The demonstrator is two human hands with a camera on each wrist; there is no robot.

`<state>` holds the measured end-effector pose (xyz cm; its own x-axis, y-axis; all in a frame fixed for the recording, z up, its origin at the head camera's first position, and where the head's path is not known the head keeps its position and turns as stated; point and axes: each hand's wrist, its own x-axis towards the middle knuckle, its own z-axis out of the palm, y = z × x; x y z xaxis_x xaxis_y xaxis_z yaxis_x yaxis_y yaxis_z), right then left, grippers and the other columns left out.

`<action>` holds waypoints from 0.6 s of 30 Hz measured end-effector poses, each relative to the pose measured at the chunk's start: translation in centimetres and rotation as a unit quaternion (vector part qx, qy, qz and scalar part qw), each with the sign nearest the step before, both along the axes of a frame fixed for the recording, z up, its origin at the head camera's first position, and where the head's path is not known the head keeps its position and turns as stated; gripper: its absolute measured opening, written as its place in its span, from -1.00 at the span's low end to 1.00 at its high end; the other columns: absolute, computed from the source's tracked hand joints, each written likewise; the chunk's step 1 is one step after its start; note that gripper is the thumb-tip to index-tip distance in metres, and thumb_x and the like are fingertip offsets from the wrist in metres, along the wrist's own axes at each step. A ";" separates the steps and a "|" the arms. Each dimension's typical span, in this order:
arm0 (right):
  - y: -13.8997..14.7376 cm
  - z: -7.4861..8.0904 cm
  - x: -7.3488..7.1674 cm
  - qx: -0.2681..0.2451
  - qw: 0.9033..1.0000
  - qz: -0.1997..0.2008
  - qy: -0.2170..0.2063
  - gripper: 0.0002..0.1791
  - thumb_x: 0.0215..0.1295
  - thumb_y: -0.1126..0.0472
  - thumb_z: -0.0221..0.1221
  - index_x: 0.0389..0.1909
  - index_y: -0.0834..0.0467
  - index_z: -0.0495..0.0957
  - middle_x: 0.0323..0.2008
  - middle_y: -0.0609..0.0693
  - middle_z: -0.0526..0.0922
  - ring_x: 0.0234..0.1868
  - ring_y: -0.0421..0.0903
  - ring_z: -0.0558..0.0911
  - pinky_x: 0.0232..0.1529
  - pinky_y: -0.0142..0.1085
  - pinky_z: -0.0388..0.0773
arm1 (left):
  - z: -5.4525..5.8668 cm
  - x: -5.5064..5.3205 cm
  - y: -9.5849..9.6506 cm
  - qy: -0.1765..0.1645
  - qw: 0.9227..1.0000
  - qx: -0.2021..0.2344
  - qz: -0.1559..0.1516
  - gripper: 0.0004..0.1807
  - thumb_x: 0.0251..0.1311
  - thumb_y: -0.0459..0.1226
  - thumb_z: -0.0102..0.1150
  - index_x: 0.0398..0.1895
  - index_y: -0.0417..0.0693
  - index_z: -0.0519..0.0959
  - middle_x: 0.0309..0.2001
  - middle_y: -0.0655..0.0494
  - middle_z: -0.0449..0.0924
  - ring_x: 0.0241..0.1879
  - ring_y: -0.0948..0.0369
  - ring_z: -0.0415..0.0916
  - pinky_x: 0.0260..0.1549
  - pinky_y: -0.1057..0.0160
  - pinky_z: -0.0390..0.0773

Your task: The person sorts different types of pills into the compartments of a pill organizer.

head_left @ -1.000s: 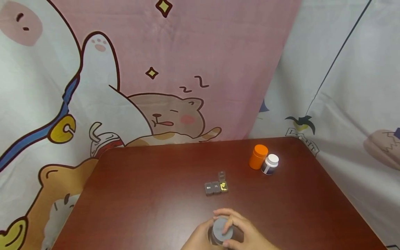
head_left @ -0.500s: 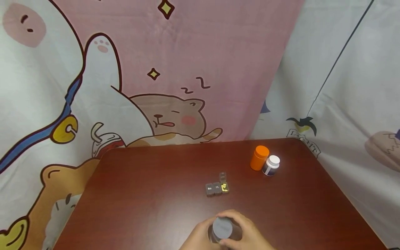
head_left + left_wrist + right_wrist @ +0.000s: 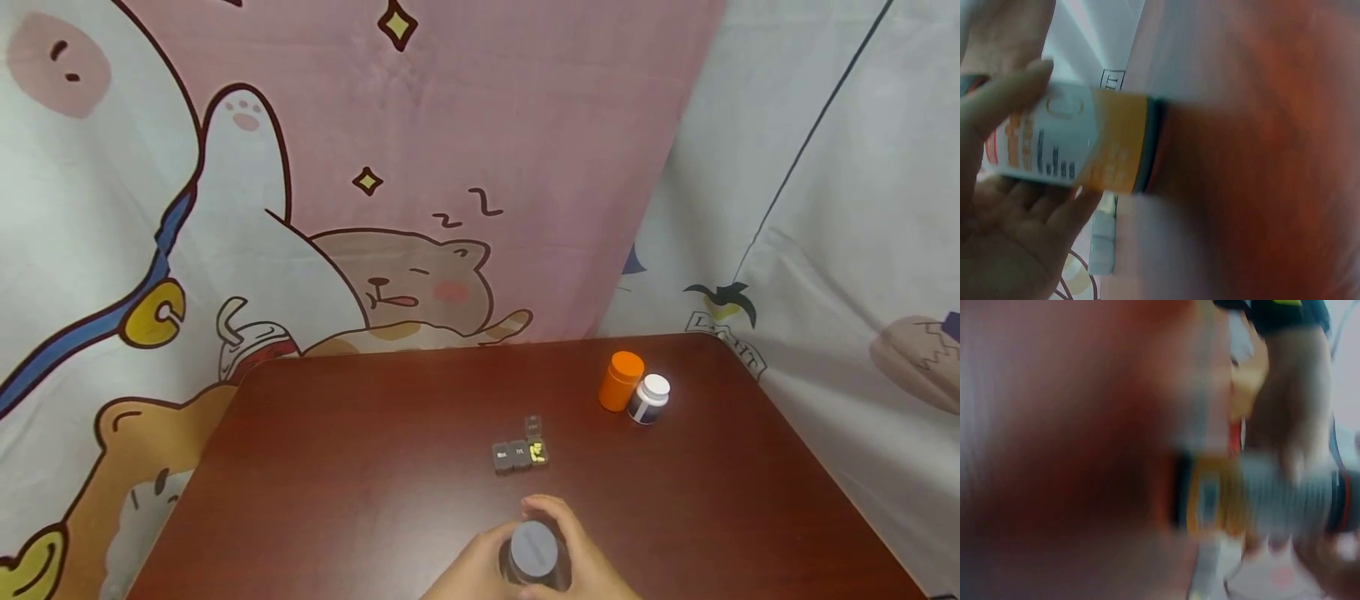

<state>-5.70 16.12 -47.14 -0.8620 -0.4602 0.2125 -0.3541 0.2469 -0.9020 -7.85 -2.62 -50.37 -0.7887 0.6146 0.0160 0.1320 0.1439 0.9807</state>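
Note:
A bottle with a round grey lid (image 3: pixel 533 550) is between my two hands at the bottom of the head view. In the left wrist view, the bottle (image 3: pixel 1079 140) shows a white and orange label, its base right at the dark red tabletop. My left hand (image 3: pixel 477 568) grips its left side, thumb and fingers around the body. From the right, my right hand (image 3: pixel 588 562) holds it with curled fingers and thumb, leaving the lid's top uncovered. The right wrist view is badly blurred. Beyond the hands lies a small pill organizer (image 3: pixel 511 456), one flap raised over yellow pills (image 3: pixel 537 452).
At the back right of the table (image 3: pixel 360 417), an orange bottle (image 3: pixel 621 382) and a smaller white-capped bottle (image 3: pixel 649 400) stand side by side. A cartoon-printed cloth (image 3: pixel 570 150) hangs behind the table.
My right hand's fingers lay over the lid a second ago; they have slid off it to the bottle's right side. The left hand keeps its grip. The pill organizer is unmoved.

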 end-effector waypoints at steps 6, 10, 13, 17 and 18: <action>2.7 1.3 -2.5 -0.020 0.980 0.176 -0.092 -0.23 0.23 0.27 0.19 0.41 0.02 0.05 0.35 0.00 0.26 0.30 0.01 0.21 0.19 0.34 0.14 | 0.7 -2.0 -0.6 0.037 0.996 -0.045 -0.062 -0.40 -0.15 -0.12 0.46 0.07 0.21 0.49 -0.10 0.34 0.61 -0.14 0.36 0.50 -0.08 0.23 0.50; 3.1 1.2 -4.4 -0.023 0.986 0.162 0.020 -0.27 0.17 0.28 0.24 0.35 0.19 0.15 0.26 0.13 0.38 0.25 0.06 0.32 0.25 -0.10 0.32 | 1.1 -3.6 -0.4 0.085 0.994 -0.055 -0.044 -0.29 -0.20 -0.10 0.49 0.14 0.16 0.45 -0.07 0.32 0.59 -0.07 0.35 0.46 0.04 0.12 0.43; 2.8 0.9 -5.5 -0.043 0.990 0.122 0.050 -0.28 0.12 0.29 0.27 0.31 0.21 0.20 0.19 0.18 0.45 0.20 0.06 0.38 0.20 -0.33 0.35 | 1.1 -4.6 0.1 0.097 0.994 -0.045 -0.013 -0.28 -0.23 -0.12 0.50 0.13 0.10 0.46 -0.05 0.28 0.60 -0.05 0.32 0.45 0.08 0.05 0.40; 2.1 0.4 -5.9 -0.046 0.996 0.046 0.062 -0.27 0.07 0.27 0.31 0.27 0.21 0.22 0.16 0.20 0.47 0.17 0.04 0.40 0.17 -0.33 0.37 | 0.8 -5.2 0.8 0.102 0.992 -0.055 0.048 -0.32 -0.22 -0.09 0.50 0.09 0.06 0.49 -0.06 0.24 0.61 -0.06 0.32 0.46 0.04 0.04 0.43; 1.8 0.2 -5.9 -0.041 0.997 0.023 0.065 -0.27 0.05 0.25 0.33 0.26 0.19 0.23 0.15 0.19 0.47 0.17 0.04 0.40 0.17 -0.28 0.39 | 0.8 -5.3 0.9 0.103 0.991 -0.060 0.063 -0.33 -0.22 -0.08 0.49 0.08 0.05 0.50 -0.06 0.23 0.61 -0.07 0.32 0.46 0.03 0.04 0.45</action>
